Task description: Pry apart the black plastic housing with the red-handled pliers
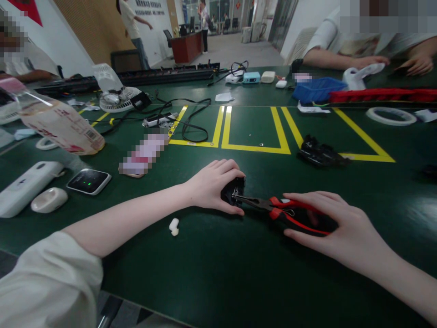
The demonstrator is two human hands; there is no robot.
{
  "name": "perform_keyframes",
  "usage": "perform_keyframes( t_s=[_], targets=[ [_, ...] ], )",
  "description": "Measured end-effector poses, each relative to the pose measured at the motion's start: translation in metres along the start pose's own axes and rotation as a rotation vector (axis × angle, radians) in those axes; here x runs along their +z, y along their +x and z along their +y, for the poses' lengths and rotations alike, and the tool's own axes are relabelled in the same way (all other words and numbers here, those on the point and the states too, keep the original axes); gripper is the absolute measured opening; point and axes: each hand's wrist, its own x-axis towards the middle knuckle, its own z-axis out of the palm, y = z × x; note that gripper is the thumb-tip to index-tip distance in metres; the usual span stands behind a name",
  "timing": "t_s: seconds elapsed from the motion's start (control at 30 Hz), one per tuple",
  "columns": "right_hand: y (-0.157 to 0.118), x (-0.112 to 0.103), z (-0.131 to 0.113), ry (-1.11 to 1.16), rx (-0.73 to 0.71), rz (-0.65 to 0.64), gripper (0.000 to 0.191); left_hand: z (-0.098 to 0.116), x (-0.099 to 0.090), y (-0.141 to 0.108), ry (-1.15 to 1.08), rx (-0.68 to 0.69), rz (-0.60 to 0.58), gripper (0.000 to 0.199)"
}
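My left hand is wrapped round a small black part on the green table; the fingers cover much of it, so its kind is unclear. My right hand grips red-and-black needle-nose pliers by the handles. The jaws of the pliers point left, and their tips touch a small metallic bit at the black part. Between the handles a wire spring shows. White earbuds lie on the table below my left forearm.
To the left are a drink bottle, a phone, a square-screened device and a white earbud case. A crumpled black object lies by yellow tape lines. A blue tray stands farther back. Other people are across the table.
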Motion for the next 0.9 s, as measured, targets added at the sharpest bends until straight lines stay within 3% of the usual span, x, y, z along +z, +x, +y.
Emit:
perform_keyframes(
  t_s=[0.2,0.63,0.9],
  targets=[
    [0.002,0.000,0.005,-0.078,-0.137,0.067,0.062,0.001,0.000,0.000,-0.003,-0.012,-0.049,0.078],
    [0.004,0.001,0.012,-0.143,-0.231,0.104,0.064,0.002,-0.001,0.001,0.006,-0.046,-0.067,0.075],
    [0.006,-0.002,0.014,-0.167,-0.302,0.117,0.064,0.004,-0.001,0.001,0.030,-0.059,-0.051,0.095]
  ],
)
